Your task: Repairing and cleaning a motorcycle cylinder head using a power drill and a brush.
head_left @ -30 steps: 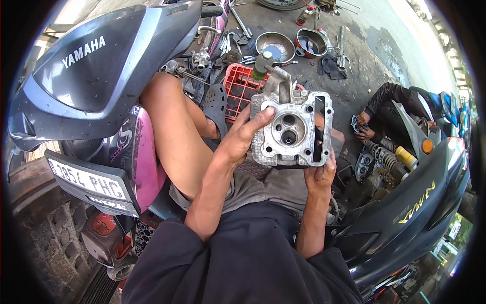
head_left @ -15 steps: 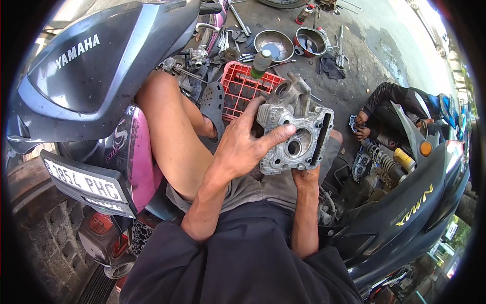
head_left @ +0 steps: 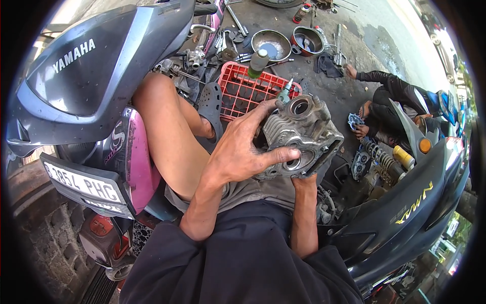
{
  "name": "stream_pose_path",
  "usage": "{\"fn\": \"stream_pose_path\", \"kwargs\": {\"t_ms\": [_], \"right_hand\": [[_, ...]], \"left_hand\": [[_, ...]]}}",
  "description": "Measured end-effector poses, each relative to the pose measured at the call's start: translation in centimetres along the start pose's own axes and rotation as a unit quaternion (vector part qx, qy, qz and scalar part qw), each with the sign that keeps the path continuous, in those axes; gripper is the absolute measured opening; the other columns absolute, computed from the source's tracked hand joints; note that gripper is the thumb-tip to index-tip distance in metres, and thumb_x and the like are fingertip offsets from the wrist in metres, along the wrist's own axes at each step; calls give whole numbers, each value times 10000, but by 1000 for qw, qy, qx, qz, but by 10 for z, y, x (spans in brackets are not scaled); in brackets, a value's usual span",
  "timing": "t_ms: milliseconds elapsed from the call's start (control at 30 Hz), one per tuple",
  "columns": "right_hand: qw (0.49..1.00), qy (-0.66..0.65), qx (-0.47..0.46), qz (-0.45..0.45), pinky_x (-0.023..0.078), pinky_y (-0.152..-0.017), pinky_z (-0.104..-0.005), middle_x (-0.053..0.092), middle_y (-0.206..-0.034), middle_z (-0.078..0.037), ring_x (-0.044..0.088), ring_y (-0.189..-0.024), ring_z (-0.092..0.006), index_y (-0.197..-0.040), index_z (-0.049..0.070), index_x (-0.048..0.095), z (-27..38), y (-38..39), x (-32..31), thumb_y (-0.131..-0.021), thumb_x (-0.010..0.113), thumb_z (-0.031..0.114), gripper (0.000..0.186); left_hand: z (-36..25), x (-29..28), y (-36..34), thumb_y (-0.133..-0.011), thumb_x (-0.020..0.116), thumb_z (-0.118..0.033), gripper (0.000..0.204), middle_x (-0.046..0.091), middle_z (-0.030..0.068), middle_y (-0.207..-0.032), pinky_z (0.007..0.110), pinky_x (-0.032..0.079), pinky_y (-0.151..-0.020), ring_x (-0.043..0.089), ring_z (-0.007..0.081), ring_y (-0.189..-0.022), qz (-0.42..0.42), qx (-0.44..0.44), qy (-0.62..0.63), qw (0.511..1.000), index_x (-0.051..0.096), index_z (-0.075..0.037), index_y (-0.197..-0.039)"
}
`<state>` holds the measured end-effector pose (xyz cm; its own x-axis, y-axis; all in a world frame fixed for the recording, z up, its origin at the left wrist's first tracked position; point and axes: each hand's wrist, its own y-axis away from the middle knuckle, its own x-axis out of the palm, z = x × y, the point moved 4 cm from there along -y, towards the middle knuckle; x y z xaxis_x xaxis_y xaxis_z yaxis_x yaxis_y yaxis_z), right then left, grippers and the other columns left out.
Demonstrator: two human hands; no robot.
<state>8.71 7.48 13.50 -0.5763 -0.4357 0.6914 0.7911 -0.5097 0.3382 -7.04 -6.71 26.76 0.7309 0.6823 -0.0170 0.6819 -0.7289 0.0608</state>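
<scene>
A grey metal cylinder head (head_left: 304,126), finned along its left side, is held above my lap between both hands. My left hand (head_left: 240,144) grips its left side, the thumb lying across the flat face beside a round port and the fingers curled behind the fins. From below, my right hand (head_left: 305,181) supports it; most of that hand's fingers are hidden under the metal. A round opening on the part's upper end faces up toward me. Just past it, a small green bottle with a pointed nozzle (head_left: 285,91) stands by the red crate.
A red plastic crate (head_left: 243,96) with a green-liquid bottle (head_left: 258,64) lies ahead. Beyond are a metal bowl (head_left: 272,45), a red pan (head_left: 308,40) and scattered tools. Scooters flank me: a grey-pink one (head_left: 101,66) left, a black one (head_left: 405,213) right. A co-worker (head_left: 400,96) crouches at right.
The cylinder head has been tilted, so its upper end with the round opening now shows. The nozzle bottle has come into sight. The co-worker's arm has reached out toward the dark cloth.
</scene>
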Motion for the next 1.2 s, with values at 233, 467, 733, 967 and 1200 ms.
{"fn": "stream_pose_path", "kwargs": {"t_ms": [233,467,733,967,1200], "right_hand": [[999,-34,-16,32,464,-1020,-406,556,-1324,-117,571,-1177,-264,-1381,47,448,2,2,0,-951,546,404,567],[985,11,-74,157,427,-1055,-439,525,-1362,-137,532,-1225,-296,-1414,56,412,9,6,5,-951,495,480,633],[983,-86,-64,146,407,-1072,-417,494,-1395,-143,517,-1241,-271,-1432,56,395,7,7,26,-996,459,395,557],[999,-11,12,48,464,-937,-401,571,-1246,-141,575,-1068,-240,-1304,31,493,34,-25,54,-962,542,376,488],[990,74,99,-63,531,-779,-383,660,-1071,-140,643,-865,-203,-1153,2,609,62,-30,81,-923,640,353,421]], "left_hand": [[9,-2,-2,-699,838,-392,831,630,189,-1154,372,464,-941,613,258,-1089,30,28,49,998,476,29,-1318],[14,-9,1,-747,804,-389,818,603,156,-1126,331,440,-938,563,207,-1072,-4,4,153,988,444,69,-1321],[14,-10,0,-675,862,-349,887,618,144,-1136,331,467,-928,586,199,-1067,37,55,139,988,439,53,-1343],[8,-8,-1,-582,904,-400,944,621,157,-1166,365,495,-922,622,260,-1072,43,164,33,985,483,30,-1310],[-2,-3,1,-567,894,-441,919,613,182,-1169,399,477,-927,622,325,-1064,53,177,-3,983,519,19,-1269]]}}
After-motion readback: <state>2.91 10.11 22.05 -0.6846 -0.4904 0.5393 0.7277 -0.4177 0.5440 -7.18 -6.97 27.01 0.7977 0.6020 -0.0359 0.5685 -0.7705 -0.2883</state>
